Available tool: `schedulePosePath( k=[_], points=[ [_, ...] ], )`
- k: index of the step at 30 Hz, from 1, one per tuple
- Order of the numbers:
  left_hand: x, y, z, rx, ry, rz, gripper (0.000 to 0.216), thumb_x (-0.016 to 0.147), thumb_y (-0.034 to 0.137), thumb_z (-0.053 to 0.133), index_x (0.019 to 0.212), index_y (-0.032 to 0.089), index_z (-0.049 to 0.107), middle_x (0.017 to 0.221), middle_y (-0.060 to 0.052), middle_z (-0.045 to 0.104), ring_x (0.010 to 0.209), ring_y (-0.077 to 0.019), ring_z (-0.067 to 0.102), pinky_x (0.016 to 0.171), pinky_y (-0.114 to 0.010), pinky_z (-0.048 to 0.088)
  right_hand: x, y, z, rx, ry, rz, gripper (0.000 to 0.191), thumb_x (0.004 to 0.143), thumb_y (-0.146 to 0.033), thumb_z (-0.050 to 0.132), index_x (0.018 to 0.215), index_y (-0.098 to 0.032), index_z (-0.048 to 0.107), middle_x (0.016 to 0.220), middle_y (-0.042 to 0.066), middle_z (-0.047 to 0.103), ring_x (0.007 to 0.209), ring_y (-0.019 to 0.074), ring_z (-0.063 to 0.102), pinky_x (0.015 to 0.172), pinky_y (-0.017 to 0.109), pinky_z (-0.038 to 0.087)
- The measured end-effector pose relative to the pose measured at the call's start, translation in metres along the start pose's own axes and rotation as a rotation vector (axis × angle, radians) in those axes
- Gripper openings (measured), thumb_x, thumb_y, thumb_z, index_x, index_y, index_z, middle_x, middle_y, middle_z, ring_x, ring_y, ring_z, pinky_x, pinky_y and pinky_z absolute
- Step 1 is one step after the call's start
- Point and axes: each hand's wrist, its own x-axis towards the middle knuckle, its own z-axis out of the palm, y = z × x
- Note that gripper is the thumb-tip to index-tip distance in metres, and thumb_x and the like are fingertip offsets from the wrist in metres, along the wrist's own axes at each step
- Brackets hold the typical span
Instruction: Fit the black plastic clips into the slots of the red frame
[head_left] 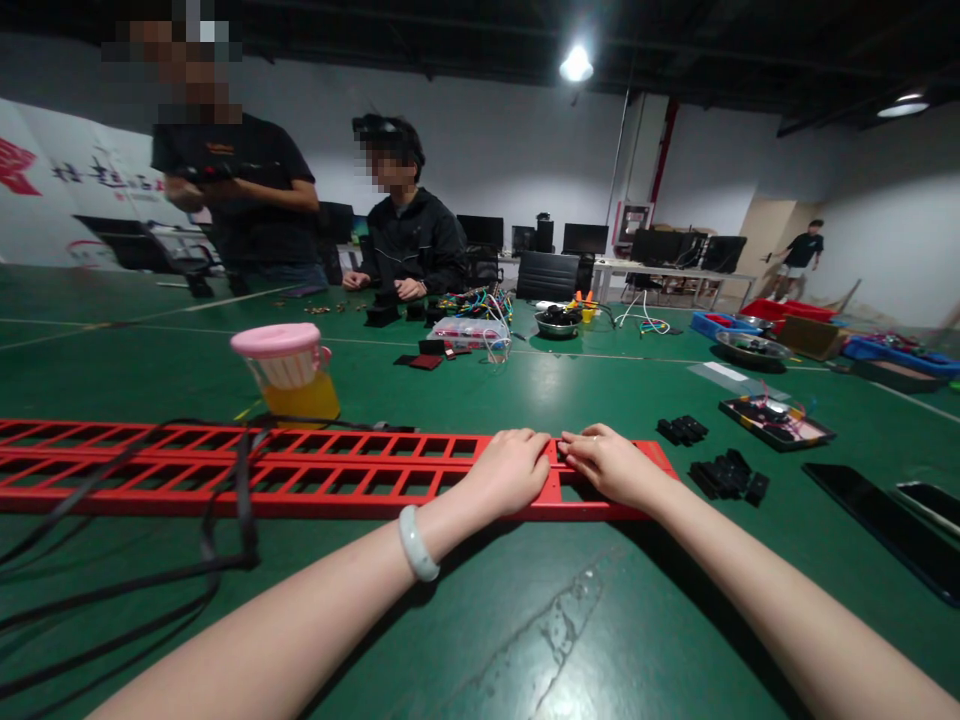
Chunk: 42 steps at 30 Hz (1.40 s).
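Observation:
A long red slotted frame [315, 465] with two rows of rectangular openings lies across the green table. My left hand [517, 465], a pale bangle [418, 543] on its wrist, rests over the frame near its right end with its fingers curled onto it. Beside it, my right hand [609, 465] bends over the last openings, thumb and fingers drawn together at a far-row slot. What lies between those fingertips is too small and covered to make out. Several black blocks [727, 477] sit just right of the frame, with another black cluster [682, 430] behind them.
Black straps [244, 500] cross the frame's left part. Behind it stands a pink-lidded cup [300, 375] with yellow liquid. A tray of parts [776, 420] and a dark phone-like slab [885, 525] lie right. Two people [409, 235] are across the table; another stands far right.

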Motion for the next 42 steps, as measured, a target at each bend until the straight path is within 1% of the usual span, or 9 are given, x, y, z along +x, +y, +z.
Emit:
schedulePosePath(
  k=[3,5,8,11,15,19,25,36,42],
  points=[
    [0.001,-0.001,0.000,0.003,0.001,0.006,0.030,0.085,0.025,0.036,0.108,0.017,0.054,0.104,-0.008,0.059,0.099,-0.0205,0.053,0.088,-0.034,0.037,-0.003,0.006,-0.010,-0.089,-0.003,-0.065,0.032,0.084,-0.025,0.044,0.113,-0.026,0.057,0.122,0.006,0.053,0.106,0.0236,0.045,0.088,0.041,0.039],
    [0.001,-0.001,0.000,0.004,0.001,0.007,0.031,0.084,0.025,0.036,0.109,0.017,0.053,0.105,-0.008,0.059,0.100,-0.0207,0.052,0.089,-0.034,0.036,-0.008,0.019,-0.023,-0.141,0.028,-0.054,0.040,0.082,-0.021,0.045,0.120,-0.029,0.050,0.127,0.004,0.049,0.110,0.0241,0.042,0.088,0.042,0.037],
    [0.001,-0.002,0.000,0.002,-0.002,0.005,0.032,0.084,0.025,0.036,0.110,0.017,0.053,0.105,-0.008,0.059,0.101,-0.0208,0.052,0.089,-0.035,0.036,-0.022,0.052,-0.044,-0.299,0.105,0.122,0.055,0.074,-0.009,0.044,0.125,-0.027,0.044,0.126,0.005,0.050,0.112,0.0261,0.039,0.087,0.045,0.034],
    [0.000,-0.002,-0.001,0.000,-0.002,0.004,0.032,0.084,0.025,0.036,0.110,0.017,0.053,0.105,-0.008,0.059,0.100,-0.0208,0.052,0.089,-0.034,0.037,-0.039,0.088,-0.057,-0.485,0.037,0.283,0.057,0.065,-0.006,0.046,0.117,-0.028,0.053,0.123,0.003,0.053,0.116,0.0316,0.033,0.085,0.051,0.030],
    [0.000,-0.003,-0.001,0.002,0.006,0.014,0.032,0.084,0.025,0.036,0.110,0.018,0.053,0.105,-0.008,0.059,0.099,-0.0205,0.053,0.088,-0.034,0.037,-0.053,0.111,-0.055,-0.565,-0.079,0.365,0.061,0.061,-0.007,0.045,0.117,-0.030,0.052,0.122,0.002,0.054,0.117,0.0338,0.030,0.082,0.053,0.028],
    [0.000,-0.004,0.000,0.001,0.013,0.020,0.031,0.084,0.025,0.036,0.109,0.017,0.053,0.106,-0.008,0.059,0.100,-0.0207,0.052,0.089,-0.034,0.037,-0.054,0.114,-0.048,-0.556,-0.137,0.391,0.059,0.060,-0.007,0.044,0.112,-0.032,0.055,0.119,0.001,0.056,0.117,0.0340,0.031,0.081,0.057,0.026],
    [0.000,-0.003,0.001,-0.002,0.011,0.023,0.031,0.084,0.025,0.036,0.109,0.017,0.053,0.106,-0.008,0.059,0.100,-0.0205,0.052,0.089,-0.034,0.036,-0.054,0.117,-0.046,-0.541,-0.144,0.392,0.057,0.063,-0.001,0.039,0.108,-0.030,0.058,0.118,0.002,0.057,0.112,0.0330,0.036,0.080,0.058,0.027],
    [0.001,-0.004,0.001,0.000,0.007,0.023,0.031,0.084,0.024,0.036,0.109,0.017,0.053,0.106,-0.008,0.059,0.100,-0.0204,0.053,0.089,-0.033,0.037,-0.053,0.117,-0.044,-0.596,-0.161,0.412,0.047,0.072,-0.002,0.038,0.106,-0.026,0.059,0.117,0.006,0.057,0.105,0.0286,0.041,0.083,0.054,0.026],
    [0.001,-0.003,0.001,0.005,-0.002,0.018,0.031,0.084,0.024,0.035,0.109,0.017,0.053,0.106,-0.008,0.058,0.101,-0.0206,0.052,0.090,-0.034,0.036,-0.050,0.112,-0.043,-0.610,-0.198,0.404,0.038,0.075,-0.006,0.037,0.101,-0.020,0.061,0.110,0.011,0.059,0.101,0.0269,0.042,0.084,0.051,0.025]
  ],
)
